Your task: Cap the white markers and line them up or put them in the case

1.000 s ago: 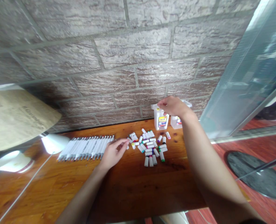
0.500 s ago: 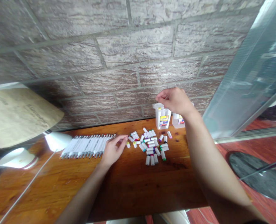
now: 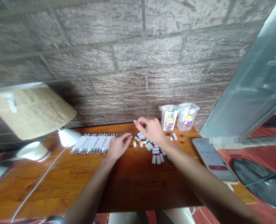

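Note:
My left hand [image 3: 118, 146] lies on the wooden table [image 3: 128, 183] with its fingers stretched out. Its fingertips sit at the right end of a row of white markers [image 3: 93, 143] and hold nothing that I can see. My right hand [image 3: 150, 129] hovers low over a heap of small white marker caps with coloured ends [image 3: 155, 152]. Its fingers are loosely bent and apart, with nothing visible in them. Two clear plastic containers with labels stand against the brick wall behind the caps, the left one [image 3: 168, 116] with coloured tips showing inside and the right one [image 3: 187, 115] beside it.
A phone [image 3: 213, 160] lies screen up at the table's right edge. At the left, a white lamp head [image 3: 69, 137], its round base [image 3: 33, 151] and a thin cable [image 3: 39, 182] cross the table. A tan cardboard piece [image 3: 30, 109] leans at the left. A glass panel [image 3: 252, 87] stands at the right.
My right hand has left the left container and come down and left over the caps. My left hand stays by the marker row. The view has shifted and the phone has come into sight.

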Available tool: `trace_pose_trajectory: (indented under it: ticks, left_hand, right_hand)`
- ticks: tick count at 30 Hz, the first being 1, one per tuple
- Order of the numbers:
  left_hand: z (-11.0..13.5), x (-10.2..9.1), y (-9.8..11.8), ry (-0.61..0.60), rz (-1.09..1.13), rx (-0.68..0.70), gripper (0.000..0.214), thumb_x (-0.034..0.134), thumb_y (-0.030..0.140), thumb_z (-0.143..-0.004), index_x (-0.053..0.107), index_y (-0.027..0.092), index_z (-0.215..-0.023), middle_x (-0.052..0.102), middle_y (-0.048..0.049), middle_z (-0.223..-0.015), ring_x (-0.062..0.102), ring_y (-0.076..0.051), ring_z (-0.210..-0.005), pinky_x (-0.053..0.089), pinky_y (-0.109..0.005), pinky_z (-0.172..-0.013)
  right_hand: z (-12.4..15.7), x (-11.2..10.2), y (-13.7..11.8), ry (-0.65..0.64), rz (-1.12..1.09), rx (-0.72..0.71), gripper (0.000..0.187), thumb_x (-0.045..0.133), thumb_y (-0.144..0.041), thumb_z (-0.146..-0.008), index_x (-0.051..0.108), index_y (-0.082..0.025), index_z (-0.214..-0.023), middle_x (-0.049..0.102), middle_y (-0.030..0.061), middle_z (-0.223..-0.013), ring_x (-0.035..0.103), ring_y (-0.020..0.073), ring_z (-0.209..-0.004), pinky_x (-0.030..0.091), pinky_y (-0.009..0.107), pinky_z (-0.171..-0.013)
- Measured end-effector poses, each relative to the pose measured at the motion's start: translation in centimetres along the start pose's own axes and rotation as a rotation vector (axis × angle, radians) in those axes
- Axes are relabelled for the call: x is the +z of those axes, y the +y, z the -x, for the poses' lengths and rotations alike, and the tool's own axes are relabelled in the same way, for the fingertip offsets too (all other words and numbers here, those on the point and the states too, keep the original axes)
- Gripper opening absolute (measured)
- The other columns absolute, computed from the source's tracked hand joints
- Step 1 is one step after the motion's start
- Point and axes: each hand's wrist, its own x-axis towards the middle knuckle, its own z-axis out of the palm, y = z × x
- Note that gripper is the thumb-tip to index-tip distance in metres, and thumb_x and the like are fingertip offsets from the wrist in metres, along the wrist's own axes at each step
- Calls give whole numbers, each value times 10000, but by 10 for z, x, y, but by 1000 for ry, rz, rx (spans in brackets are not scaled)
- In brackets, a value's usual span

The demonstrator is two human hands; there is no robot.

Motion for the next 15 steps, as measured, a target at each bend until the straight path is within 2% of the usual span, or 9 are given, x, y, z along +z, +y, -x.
trace_pose_trajectory:
  ticks: [3,6,10,15]
  left_hand:
    - [-5,-15,-16,-77,-137,-101,299,522,404,-966,766,231,-983,805,-45,-971,743,-228,-880,518,-308,-818]
    - [-7,-26,-29,-58,-250,-201,312,515,416,-963,769,242,-910,804,-43,-941,739,-230,-885,499,-294,-786]
    - [-5,-28,-31,-85,-282,-303,254,557,387,-935,771,259,-885,807,-41,-915,741,-224,-875,481,-276,-728]
    - [0,-21,-21,-138,-374,-352,232,614,436,-898,780,282,-842,808,-44,-883,733,-237,-831,451,-274,-647]
  right_hand:
    - [40,13,10,41,-25,118,397,524,-421,-995,603,-201,-674,618,-4,-614,543,116,-571,378,237,-626]
    - [65,11,16,47,-81,215,404,553,-437,-976,608,-205,-649,594,-13,-557,523,115,-522,375,242,-590]
    - [67,7,15,14,-155,308,389,556,-453,-973,628,-207,-680,630,-9,-580,527,120,-520,386,249,-586]
    - [63,6,11,-81,-167,299,388,557,-440,-962,609,-212,-652,652,-5,-605,540,125,-537,388,254,-609]
